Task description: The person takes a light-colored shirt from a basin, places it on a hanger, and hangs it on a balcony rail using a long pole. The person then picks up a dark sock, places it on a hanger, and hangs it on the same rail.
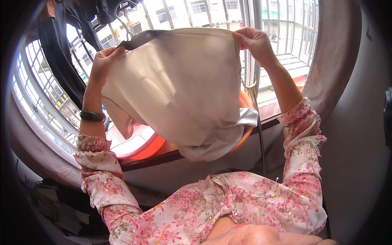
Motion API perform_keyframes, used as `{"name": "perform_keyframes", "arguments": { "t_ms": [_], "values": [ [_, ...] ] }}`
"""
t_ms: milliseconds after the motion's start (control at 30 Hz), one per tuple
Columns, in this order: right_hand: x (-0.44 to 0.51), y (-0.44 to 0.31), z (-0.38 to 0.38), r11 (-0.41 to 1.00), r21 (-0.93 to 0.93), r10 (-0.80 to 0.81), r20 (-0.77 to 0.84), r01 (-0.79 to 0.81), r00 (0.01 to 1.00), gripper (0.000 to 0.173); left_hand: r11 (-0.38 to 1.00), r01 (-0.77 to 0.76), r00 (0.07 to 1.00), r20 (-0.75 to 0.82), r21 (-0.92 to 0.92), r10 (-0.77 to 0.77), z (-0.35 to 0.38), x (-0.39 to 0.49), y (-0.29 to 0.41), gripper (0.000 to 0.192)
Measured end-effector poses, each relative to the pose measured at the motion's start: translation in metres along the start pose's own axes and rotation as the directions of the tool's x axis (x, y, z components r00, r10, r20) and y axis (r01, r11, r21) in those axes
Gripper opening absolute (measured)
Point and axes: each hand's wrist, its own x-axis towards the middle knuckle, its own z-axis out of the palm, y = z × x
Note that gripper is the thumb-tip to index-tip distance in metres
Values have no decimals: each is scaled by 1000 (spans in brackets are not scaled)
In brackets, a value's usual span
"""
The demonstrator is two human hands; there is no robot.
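Observation:
A pale beige garment (183, 82) hangs stretched between my two hands, in front of a barred window. My left hand (104, 62) pinches its upper left corner, where a dark strip (147, 37) runs along the edge. At the upper right corner, my right hand (254, 43) grips the edge between thumb and fingers. The lower part of the cloth bunches into folds and covers part of the basins behind it. Just beyond the dark strip, the hook of a clothes hanger (124, 18) shows; whether it touches the garment I cannot tell.
A pink-and-red basin (153, 147) and an orange basin (246, 102) stand on the window ledge (147, 163). A forked clothes pole (258, 122) leans at the right. Dark trousers (56, 61) hang at the upper left, before the metal window bars (284, 36).

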Motion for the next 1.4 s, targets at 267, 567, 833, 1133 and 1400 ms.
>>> {"name": "perform_keyframes", "arguments": {
  "t_ms": [267, 567, 833, 1133, 1400],
  "values": [
    [38, 7, -1, 988, -1, 157, 7, -157, 988, 32, 999, -52, 971, 232, 7, 49, 2, -11, -2, 29],
    [30, -32, 9, 944, -327, 134, 288, -34, 948, 56, 999, -33, 993, 111, 27, 30, 24, -10, 11, 25],
    [10, -34, 32, 962, -272, 88, 250, -18, 964, 16, 997, -69, 992, 108, -28, 71, 30, -10, 8, 30],
    [11, -19, 30, 980, 153, 138, -54, -128, 989, 25, 965, 75, 993, 104, -250, -50, 35, -8, 0, 35],
    [-9, -42, 23, 963, -44, 243, 559, -264, 793, 52, 990, -72, 992, 91, -124, 83, 31, -5, 2, 28]
  ]
}}
